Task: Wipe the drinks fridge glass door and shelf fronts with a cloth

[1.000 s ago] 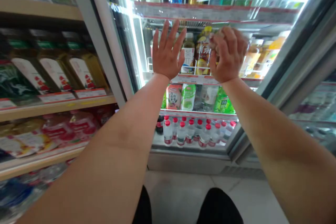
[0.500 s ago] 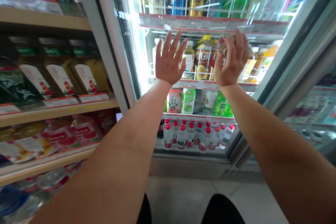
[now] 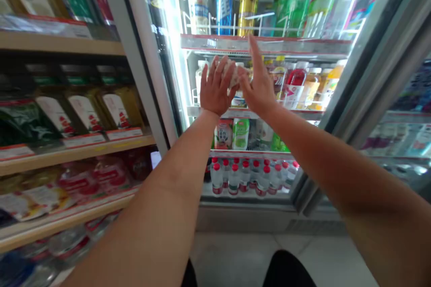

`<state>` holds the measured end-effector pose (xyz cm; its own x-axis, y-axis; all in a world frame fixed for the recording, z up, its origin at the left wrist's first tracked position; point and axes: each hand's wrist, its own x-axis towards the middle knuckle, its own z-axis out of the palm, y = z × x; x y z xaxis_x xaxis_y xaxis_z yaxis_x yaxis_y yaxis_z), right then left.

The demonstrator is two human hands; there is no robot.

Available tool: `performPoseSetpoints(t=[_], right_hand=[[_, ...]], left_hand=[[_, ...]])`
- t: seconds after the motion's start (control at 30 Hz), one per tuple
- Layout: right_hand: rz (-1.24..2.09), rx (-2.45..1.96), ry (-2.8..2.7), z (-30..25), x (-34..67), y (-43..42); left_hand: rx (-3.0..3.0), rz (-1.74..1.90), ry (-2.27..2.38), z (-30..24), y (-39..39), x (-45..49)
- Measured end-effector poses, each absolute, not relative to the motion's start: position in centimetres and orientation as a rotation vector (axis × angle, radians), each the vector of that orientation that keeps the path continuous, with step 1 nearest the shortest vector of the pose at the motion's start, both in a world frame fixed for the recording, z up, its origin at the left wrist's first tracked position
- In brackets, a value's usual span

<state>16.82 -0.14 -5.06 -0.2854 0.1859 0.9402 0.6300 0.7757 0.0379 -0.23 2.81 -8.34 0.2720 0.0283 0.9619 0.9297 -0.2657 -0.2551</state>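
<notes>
Both my arms reach up to the glass door [image 3: 168, 76] of a lit drinks cooler. A pale crumpled wad [image 3: 233, 73], cloth or paper, sits between my two hands at the height of the second shelf. My left hand [image 3: 213, 87] has its fingers curled against the wad's left side. My right hand [image 3: 258, 85] presses the wad from the right with thumb and palm, its index finger stretched straight up. Behind the hands stand juice and tea bottles [image 3: 303, 83].
The cooler holds cans [image 3: 224, 6] on the top shelf, cartons [image 3: 232, 133] lower down and red-capped water bottles [image 3: 242, 175] at the bottom. Open wooden shelves [image 3: 74, 145] with bottled goods run along the left. Tiled floor [image 3: 232, 255] lies below; my dark trousers show at the bottom edge.
My right hand has swung left with the wad and met my left hand, which has curled its spread fingers onto it. The view has tilted upward.
</notes>
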Motion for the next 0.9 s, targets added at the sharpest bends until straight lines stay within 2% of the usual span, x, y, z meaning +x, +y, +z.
performPoseSetpoints(t=[0.1,0.27,0.53,0.9], right_hand=[[-0.722,-0.784,-1.702,-5.9,21.5,2.3],[-0.860,-0.970,-1.759,-8.3,25.6,6.0],[-0.830,-0.930,-1.750,-8.3,25.3,6.7],[-0.815,-0.887,-1.733,-8.6,25.2,6.3]], left_hand=[[-1.502,-1.110,-0.848,-8.3,2.7,-0.4],[-1.480,-1.096,-0.840,-8.4,2.7,-0.4],[-1.516,-1.120,-0.901,-7.9,1.3,-0.6],[-1.861,-0.847,-0.776,-7.9,-1.5,0.1]])
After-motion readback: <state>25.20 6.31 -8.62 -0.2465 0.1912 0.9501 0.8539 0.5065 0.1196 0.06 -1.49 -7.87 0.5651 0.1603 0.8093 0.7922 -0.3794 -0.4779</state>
